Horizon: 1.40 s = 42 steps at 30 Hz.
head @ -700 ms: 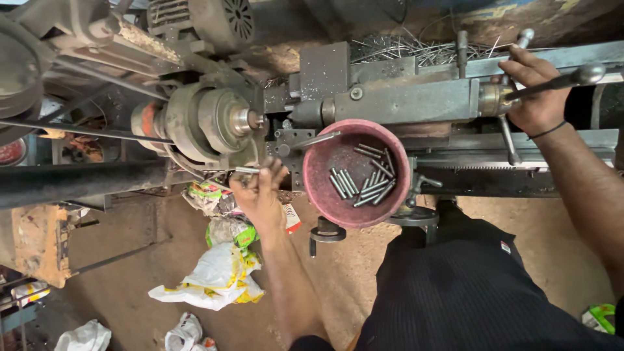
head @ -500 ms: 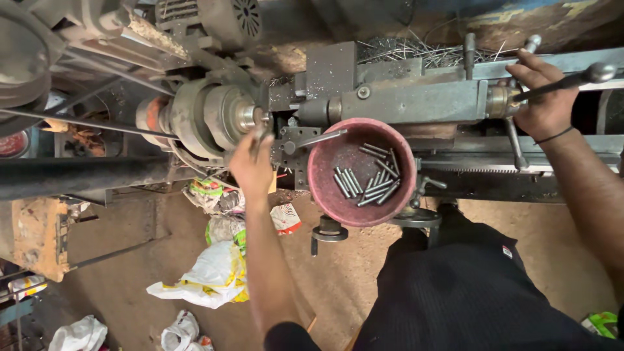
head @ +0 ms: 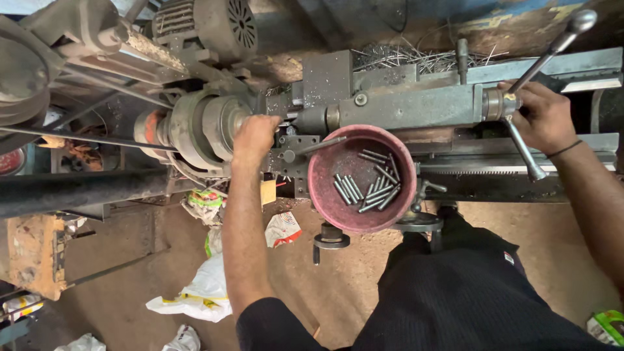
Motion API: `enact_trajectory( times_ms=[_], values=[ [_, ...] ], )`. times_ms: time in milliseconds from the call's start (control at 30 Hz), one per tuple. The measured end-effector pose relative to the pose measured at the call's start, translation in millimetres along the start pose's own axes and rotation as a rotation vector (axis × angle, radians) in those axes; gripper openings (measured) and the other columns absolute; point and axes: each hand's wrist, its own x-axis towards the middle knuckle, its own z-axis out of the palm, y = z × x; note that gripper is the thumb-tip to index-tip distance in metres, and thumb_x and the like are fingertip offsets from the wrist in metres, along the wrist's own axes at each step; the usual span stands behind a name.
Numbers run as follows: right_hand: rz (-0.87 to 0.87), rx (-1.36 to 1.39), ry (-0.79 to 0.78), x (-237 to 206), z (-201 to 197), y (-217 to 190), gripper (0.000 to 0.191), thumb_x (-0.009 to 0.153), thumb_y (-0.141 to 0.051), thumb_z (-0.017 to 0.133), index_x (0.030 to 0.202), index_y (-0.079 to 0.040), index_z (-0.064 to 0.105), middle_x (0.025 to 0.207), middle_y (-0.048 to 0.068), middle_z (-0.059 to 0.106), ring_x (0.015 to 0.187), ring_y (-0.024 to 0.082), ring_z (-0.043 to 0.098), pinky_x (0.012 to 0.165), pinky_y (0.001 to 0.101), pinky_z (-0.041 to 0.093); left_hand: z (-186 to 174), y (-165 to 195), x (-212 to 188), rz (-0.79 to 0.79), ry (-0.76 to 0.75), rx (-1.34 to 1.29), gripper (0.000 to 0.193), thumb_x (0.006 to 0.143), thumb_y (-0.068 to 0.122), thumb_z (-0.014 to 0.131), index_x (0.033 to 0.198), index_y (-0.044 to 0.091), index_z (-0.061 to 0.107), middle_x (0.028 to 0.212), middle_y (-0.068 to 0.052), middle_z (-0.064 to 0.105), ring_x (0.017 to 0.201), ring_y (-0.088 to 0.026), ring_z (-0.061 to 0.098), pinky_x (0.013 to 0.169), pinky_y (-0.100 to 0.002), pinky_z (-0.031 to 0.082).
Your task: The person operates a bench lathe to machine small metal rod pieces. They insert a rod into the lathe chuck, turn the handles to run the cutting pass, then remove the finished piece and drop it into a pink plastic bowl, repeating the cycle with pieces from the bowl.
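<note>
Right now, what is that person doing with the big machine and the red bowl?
A person stands at an old metal lathe. Their left hand is up against the round chuck at the spinning end, fingers curled toward its front. Their right hand grips the hub of the long-handled levers at the other end. A red bowl sits on the machine between the hands, holding a loose pile of short metal pins. Curly metal shavings lie behind the machine.
</note>
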Motion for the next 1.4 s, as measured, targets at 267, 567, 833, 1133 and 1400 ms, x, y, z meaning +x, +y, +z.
enact_trajectory(
  times_ms=[267, 567, 833, 1133, 1400],
  values=[
    [0.48, -0.046, -0.343, -33.0, -22.7, 0.2, 0.025, 0.107, -0.018, 0.064, 0.123, 0.002, 0.069, 0.114, 0.021, 0.069, 0.095, 0.031, 0.069, 0.083, 0.0382, 0.057, 5.0, 1.1, 2.0, 0.01, -0.01, 0.076, 0.018, 0.091, 0.012, 0.055, 0.097, 0.012, 0.072, 0.098, -0.019, 0.072, 0.096, -0.042, 0.068, 0.079, -0.056, 0.054],
    [0.538, 0.617, 0.115, -79.1, -38.0, -38.5, 0.032, 0.108, -0.025, 0.055, 0.129, -0.002, 0.061, 0.12, 0.01, 0.066, 0.102, 0.018, 0.063, 0.087, 0.0316, 0.053, 14.7, 0.1, -15.7, 0.231, 0.327, 0.037, 0.036, 0.081, 0.009, 0.065, 0.116, 0.002, 0.07, 0.114, -0.021, 0.071, 0.11, -0.042, 0.067, 0.094, -0.051, 0.051],
    [0.352, 0.086, -0.002, -76.8, 25.8, -32.3, 0.036, 0.119, -0.033, 0.049, 0.108, -0.001, 0.06, 0.095, 0.009, 0.063, 0.085, 0.016, 0.053, 0.08, 0.0293, 0.042, 99.6, 21.7, -163.0, -0.447, 0.642, -0.562, 0.033, 0.091, 0.022, 0.077, 0.119, 0.006, 0.071, 0.099, -0.013, 0.074, 0.092, -0.03, 0.074, 0.086, -0.04, 0.057],
    [0.597, 0.569, 0.055, -93.5, 81.6, -44.7, 0.06, 0.122, -0.046, 0.041, 0.083, -0.003, 0.055, 0.071, 0.001, 0.051, 0.063, 0.009, 0.043, 0.058, 0.028, 0.035, 285.7, 60.8, -328.9, -0.937, 0.056, -1.572, 0.051, 0.101, 0.052, 0.059, 0.099, 0.001, 0.067, 0.078, -0.008, 0.062, 0.067, -0.018, 0.057, 0.059, -0.033, 0.045],
    [0.672, 0.618, 0.063, -90.9, 91.0, -39.8, 0.059, 0.122, -0.045, 0.042, 0.089, 0.0, 0.06, 0.069, 0.002, 0.049, 0.061, 0.01, 0.041, 0.054, 0.0267, 0.03, 298.1, 134.9, -326.5, -1.081, -0.072, -1.382, 0.043, 0.086, 0.047, 0.079, 0.097, 0.005, 0.075, 0.075, -0.002, 0.064, 0.055, -0.01, 0.057, 0.049, -0.029, 0.047]
  ],
)
